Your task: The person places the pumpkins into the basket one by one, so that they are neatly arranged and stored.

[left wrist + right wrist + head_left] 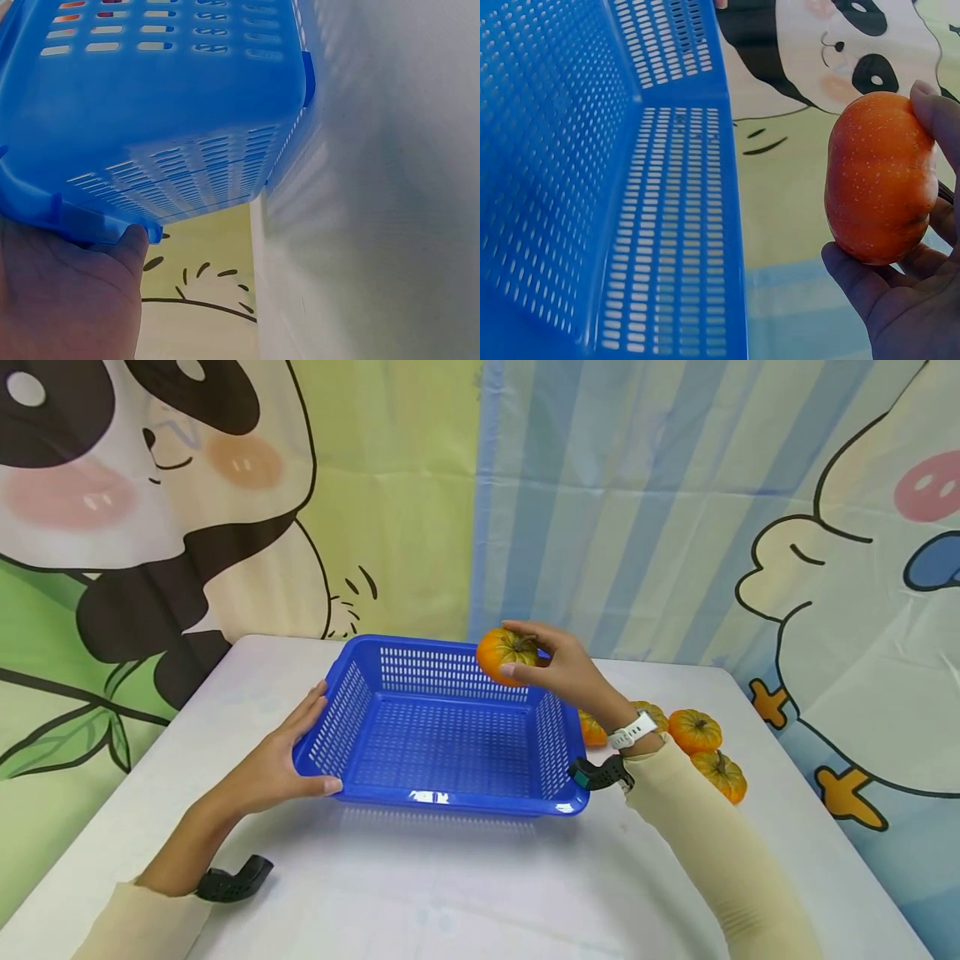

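A blue plastic basket (pixel 450 739) with slotted walls stands on the white table. My left hand (pixel 273 760) rests against its left front corner, fingers straight along the left rim and thumb on the front rim; the left wrist view shows that hand (pixel 71 292) below the rim. My right hand (pixel 551 664) grips a small orange-and-green pumpkin (pixel 498 656) by its sides, above the basket's back right part. In the right wrist view the pumpkin's smooth orange underside (pixel 881 180) faces the camera, between thumb and fingers.
Several similar pumpkins lie right of the basket, among them an orange one (pixel 695 731) and a greener one (pixel 720 775); my right forearm partly covers the group. A curtain (pixel 405 510) with cartoon animals hangs behind the table (pixel 450 893).
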`<state>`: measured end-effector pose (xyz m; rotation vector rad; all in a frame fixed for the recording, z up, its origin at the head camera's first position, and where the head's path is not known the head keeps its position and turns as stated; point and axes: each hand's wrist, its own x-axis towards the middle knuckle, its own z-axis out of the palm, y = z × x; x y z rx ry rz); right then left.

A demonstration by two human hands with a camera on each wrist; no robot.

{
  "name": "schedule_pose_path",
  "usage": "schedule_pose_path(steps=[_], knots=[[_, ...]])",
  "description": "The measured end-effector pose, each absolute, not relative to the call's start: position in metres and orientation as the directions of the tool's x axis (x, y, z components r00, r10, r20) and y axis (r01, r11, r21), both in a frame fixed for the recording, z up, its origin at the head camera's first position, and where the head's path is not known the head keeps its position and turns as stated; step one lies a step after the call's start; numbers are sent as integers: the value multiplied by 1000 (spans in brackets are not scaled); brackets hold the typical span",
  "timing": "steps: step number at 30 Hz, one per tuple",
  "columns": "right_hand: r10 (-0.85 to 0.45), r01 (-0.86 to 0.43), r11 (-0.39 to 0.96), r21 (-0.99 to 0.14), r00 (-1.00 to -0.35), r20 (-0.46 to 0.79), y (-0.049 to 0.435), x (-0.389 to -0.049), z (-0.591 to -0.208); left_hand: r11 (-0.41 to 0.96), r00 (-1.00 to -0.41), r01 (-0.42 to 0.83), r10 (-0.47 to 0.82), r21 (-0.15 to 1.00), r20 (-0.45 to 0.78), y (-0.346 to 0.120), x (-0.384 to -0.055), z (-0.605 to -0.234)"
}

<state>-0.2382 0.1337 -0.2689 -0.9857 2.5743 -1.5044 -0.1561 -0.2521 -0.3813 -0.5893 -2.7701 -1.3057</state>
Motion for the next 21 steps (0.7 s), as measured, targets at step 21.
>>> schedule_pose_path(steps=[21], knots=[[-559,-550,379,-744,-777,290,86,-281,-311,577,-934,331,314,747,172,-251,-155,-381]])
